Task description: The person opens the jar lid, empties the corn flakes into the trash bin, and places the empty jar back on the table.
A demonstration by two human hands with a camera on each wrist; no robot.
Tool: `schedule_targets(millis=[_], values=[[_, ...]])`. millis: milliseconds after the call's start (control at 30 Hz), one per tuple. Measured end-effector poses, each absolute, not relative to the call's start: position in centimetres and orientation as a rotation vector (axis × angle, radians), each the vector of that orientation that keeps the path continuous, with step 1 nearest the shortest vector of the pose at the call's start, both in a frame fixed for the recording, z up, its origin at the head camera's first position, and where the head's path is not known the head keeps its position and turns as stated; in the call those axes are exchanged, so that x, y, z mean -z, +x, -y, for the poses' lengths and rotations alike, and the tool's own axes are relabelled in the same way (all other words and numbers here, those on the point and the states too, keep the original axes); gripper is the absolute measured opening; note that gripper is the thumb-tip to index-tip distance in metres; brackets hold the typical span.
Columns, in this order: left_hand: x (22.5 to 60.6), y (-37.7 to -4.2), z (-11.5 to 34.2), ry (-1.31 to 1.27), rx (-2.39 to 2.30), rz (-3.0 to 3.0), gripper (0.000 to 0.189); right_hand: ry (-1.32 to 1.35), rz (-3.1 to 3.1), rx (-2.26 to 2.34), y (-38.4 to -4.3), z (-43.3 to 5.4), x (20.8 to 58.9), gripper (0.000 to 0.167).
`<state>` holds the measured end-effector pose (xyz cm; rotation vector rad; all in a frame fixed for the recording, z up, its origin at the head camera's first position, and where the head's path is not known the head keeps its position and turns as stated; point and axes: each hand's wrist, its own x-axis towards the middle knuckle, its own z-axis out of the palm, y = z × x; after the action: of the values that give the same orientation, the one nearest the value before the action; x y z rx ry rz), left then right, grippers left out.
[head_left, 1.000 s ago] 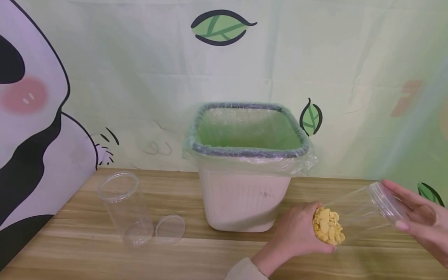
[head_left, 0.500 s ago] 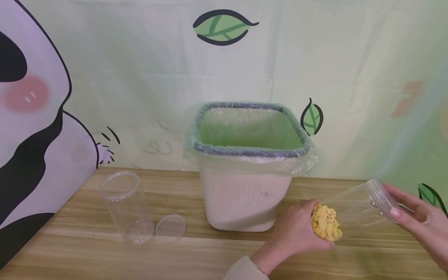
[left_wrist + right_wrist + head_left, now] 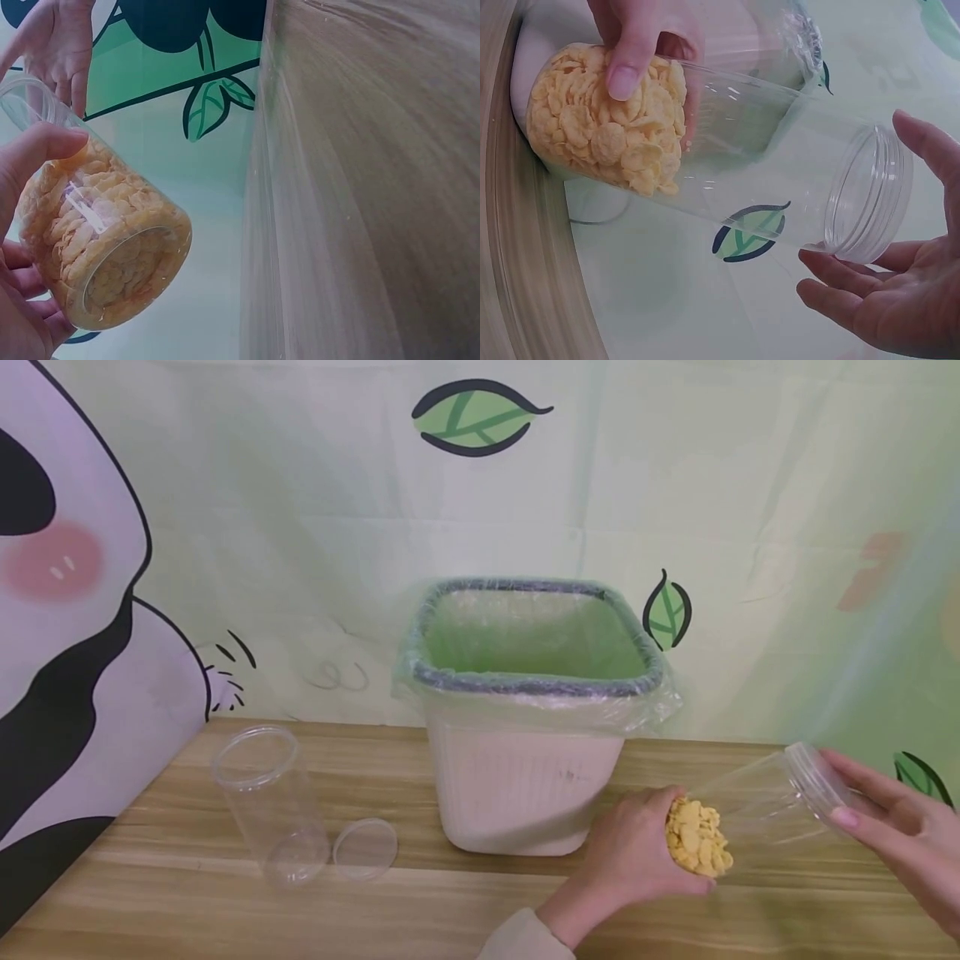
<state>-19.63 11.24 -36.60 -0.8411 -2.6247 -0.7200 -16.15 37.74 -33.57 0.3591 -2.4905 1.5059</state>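
Flake jar (image 3: 735,146): one, clear; we are seeing it held tilted above the table (image 3: 247,927), right of the bin (image 3: 525,777), its base nearer the bin.
Yellow flakes (image 3: 697,839): lying packed in the base end, toward the bin.
Left hand (image 3: 637,847): grasping the jar round its base, thumb and fingers curling about it, just right of the bin.
Jar lid (image 3: 813,783): we are taking this clear, ridged cap as seated on the jar's far end from the bin.
Right hand (image 3: 903,831): spanning the lid, well right of the bin; whether it is clenching or only touching, we are not managing to tell.
Recent change: over the last second, we are noting thumb and lid end edging slightly toward the bin, then hardly moving.
Bearing on work: we are judging the lid end to be the working spot, flakes staying contained.
Empty jar (image 3: 281,802): standing uncapped, left of the bin.
Loose lid (image 3: 365,849): lying between empty jar and bin.
Backdrop (image 3: 517,502): hanging behind the bin, leaf-printed.
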Motion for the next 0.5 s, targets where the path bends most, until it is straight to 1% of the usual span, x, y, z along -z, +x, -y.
schedule_targets(millis=[133, 267, 367, 500], values=[[36.53, -19.65, -11.23, -0.851, 0.722, 2.621, 0.084, 0.548, 2.290, -1.844, -16.35, -38.34, 33.77, 0.062], [36.50, -19.66, -11.21, -0.863, 0.715, 2.618, 0.084, 0.732, 2.143, -1.987, -16.43, -38.53, 33.79, 0.066], [36.47, -19.65, -11.21, -0.866, 0.722, 2.632, 0.084, 0.793, 2.105, -2.013, -16.42, -38.50, 33.75, 0.070], [36.44, -19.65, -11.23, -0.856, 0.739, 2.661, 0.083, 0.793, 2.124, -2.010, -16.36, -38.58, 33.68, 0.071]])
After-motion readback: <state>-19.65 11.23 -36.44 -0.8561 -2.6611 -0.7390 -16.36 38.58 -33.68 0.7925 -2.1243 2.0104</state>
